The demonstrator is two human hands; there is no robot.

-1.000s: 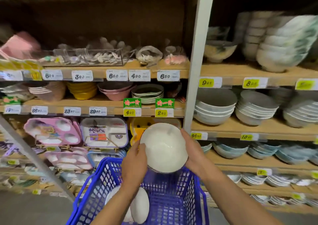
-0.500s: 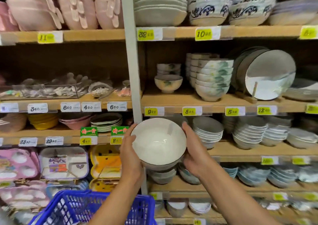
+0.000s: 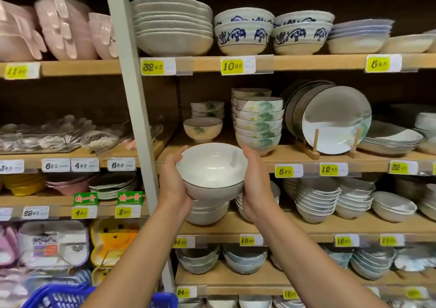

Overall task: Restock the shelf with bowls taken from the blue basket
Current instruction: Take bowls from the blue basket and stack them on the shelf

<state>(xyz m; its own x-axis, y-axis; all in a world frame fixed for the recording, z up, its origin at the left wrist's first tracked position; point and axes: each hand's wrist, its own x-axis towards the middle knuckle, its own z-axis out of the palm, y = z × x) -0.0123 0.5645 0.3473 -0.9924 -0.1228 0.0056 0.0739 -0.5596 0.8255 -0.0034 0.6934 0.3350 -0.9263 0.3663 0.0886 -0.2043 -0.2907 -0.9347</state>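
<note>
Blue basket (image 3: 52,298) — only its rim above the bottom edge

I see pink tubs (image 3: 63,29) at top left, and below them a clear tray (image 3: 40,135) of spoons. Further right, a large plate (image 3: 335,121) stands on edge in a wooden rack (image 3: 311,152). Two green signs (image 3: 85,198) hang at lower left, above a yellow animal-faced tray (image 3: 115,239). Yellow price tags (image 3: 232,66) run in rows across my view.

Of the person, two bare forearms show from elbow to wrist, ending in the bare left hand (image 3: 174,185) and the bare right hand (image 3: 256,185).
</note>
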